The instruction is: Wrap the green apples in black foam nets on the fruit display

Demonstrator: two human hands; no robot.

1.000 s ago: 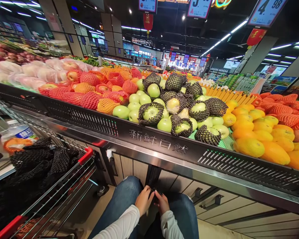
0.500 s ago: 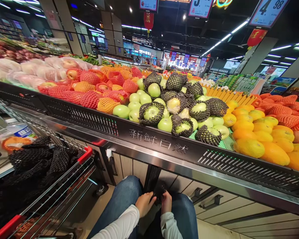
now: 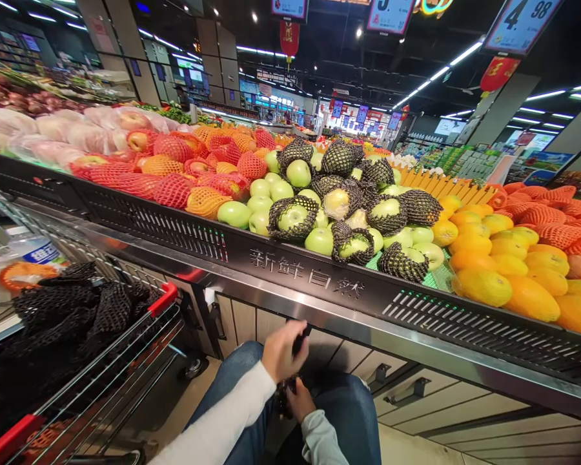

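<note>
My left hand (image 3: 281, 352) is raised above my knees, just before the steel edge of the fruit stand. Its fingers are curled, and something dark shows between thumb and fingers, too unclear to name. Lower down, between my knees, my right hand (image 3: 300, 400) is closed around a black foam net (image 3: 283, 395), mostly hidden by the hands. Above them, green apples (image 3: 319, 241) lie in the stand, several wrapped in black foam nets (image 3: 352, 244).
At left stands a metal cart (image 3: 101, 374) with red corners, heaped with black foam nets (image 3: 111, 313) and a plastic bottle (image 3: 31, 245). The black stand rim (image 3: 310, 274) crosses in front. Oranges (image 3: 484, 284) lie right, red-netted fruit (image 3: 172, 190) left.
My left hand has risen up and away from between my knees. My right hand has shifted slightly left and down. The view has barely moved.
</note>
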